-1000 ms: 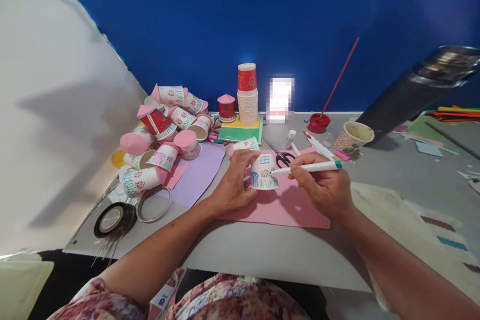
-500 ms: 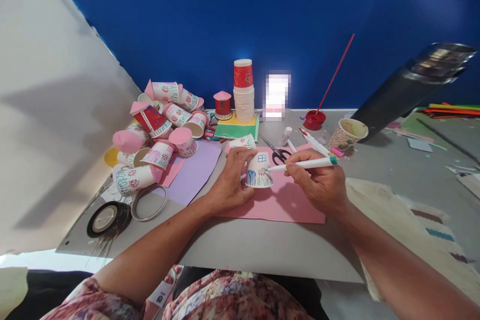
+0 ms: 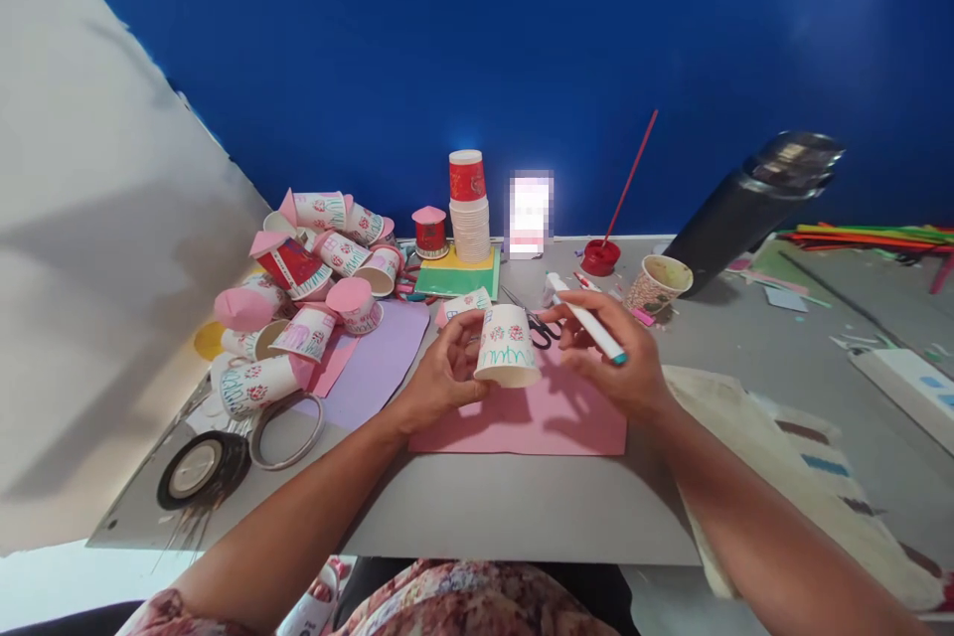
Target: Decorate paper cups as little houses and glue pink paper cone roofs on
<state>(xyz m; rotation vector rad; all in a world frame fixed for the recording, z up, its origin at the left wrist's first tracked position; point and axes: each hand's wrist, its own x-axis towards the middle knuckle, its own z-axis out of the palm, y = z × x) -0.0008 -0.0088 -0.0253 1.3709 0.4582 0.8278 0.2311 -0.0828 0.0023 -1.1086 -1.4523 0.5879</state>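
My left hand [image 3: 449, 370] grips a white paper cup [image 3: 507, 343] that is upside down, its rim lowest. Red flowers and green grass strokes are drawn on the side facing me. In my right hand [image 3: 617, 348] is a white marker [image 3: 596, 330] with a green end; it points up and to the left, apart from the cup. Pink paper [image 3: 522, 427] lies beneath both hands. Behind the held cup lies another decorated cup [image 3: 466, 304], partly hidden. Black-handled scissors [image 3: 547, 330] rest between my hands, also partly covered.
Decorated cups with pink paper tops [image 3: 302, 328] are heaped at left, near purple paper [image 3: 398, 328] and tape rolls [image 3: 195, 470]. Stacked cups [image 3: 471, 229] stand at the back. To the right are a red pot [image 3: 600, 258], a patterned cup [image 3: 660, 284], a dark flask [image 3: 734, 209] and a cloth [image 3: 737, 457].
The cup has turned in my left hand, so flowers and green grass now face me instead of the blue window. The marker has come off the cup and swung upward. The view has shifted.
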